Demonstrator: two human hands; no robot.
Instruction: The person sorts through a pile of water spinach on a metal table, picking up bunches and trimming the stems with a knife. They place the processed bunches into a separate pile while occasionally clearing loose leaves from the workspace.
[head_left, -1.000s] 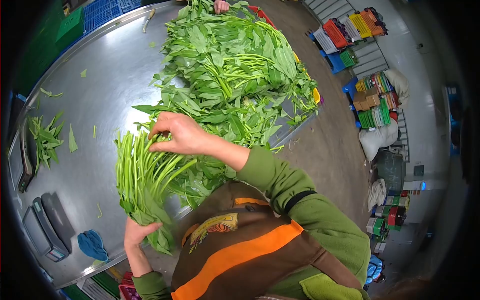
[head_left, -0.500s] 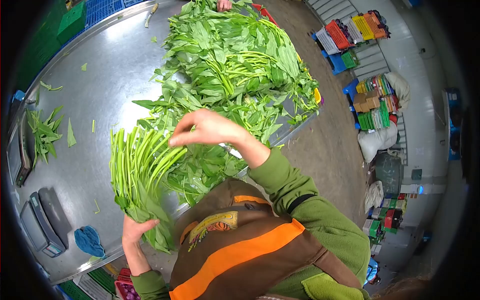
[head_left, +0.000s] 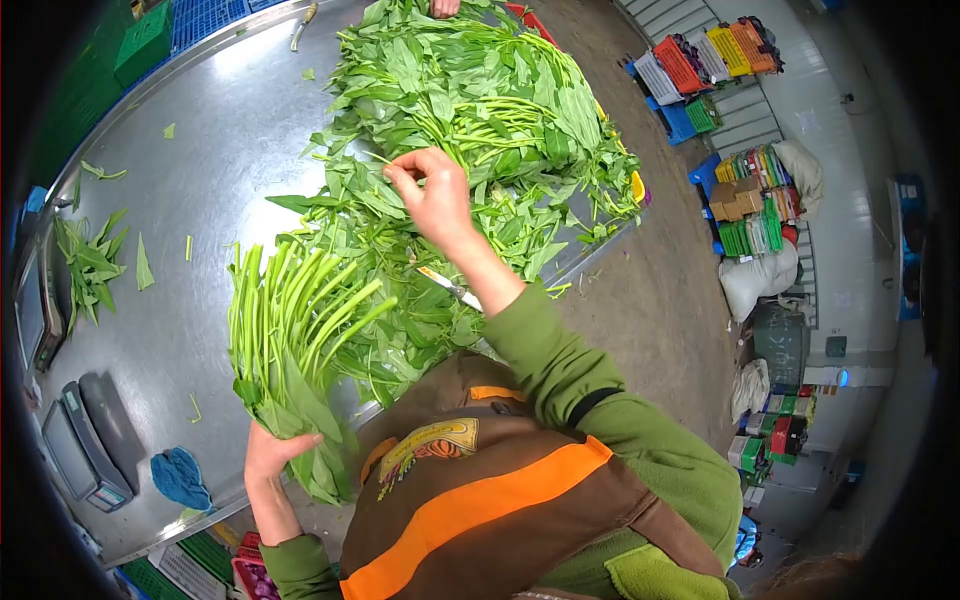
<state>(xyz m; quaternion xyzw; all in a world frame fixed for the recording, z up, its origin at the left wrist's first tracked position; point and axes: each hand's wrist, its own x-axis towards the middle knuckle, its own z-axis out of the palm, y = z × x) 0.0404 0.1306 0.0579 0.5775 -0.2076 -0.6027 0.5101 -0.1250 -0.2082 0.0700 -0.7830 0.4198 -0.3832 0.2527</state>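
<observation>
My left hand (head_left: 273,455) is wrapped round the leafy end of a bunch of green stems (head_left: 295,310), whose cut ends fan upward at the near edge of the metal table (head_left: 220,130). My right hand (head_left: 432,190), thumb and forefinger pinched, is above the large heap of leafy greens (head_left: 470,80); a thin stem (head_left: 378,157) sticks out at its fingertips. Below my right wrist a knife (head_left: 450,287) lies on the leaves.
Scales (head_left: 85,450) and a blue cloth (head_left: 180,478) are at the left, near loose leaves (head_left: 90,260). Another knife (head_left: 303,27) lies at the far edge. Another person's hand (head_left: 445,8) touches the heap's far end. Stacked crates (head_left: 680,70) stand at the right.
My right hand has moved from the bunch up and to the right over the heap, uncovering more of the knife. The bunch in my left hand has shifted slightly, its stems more spread.
</observation>
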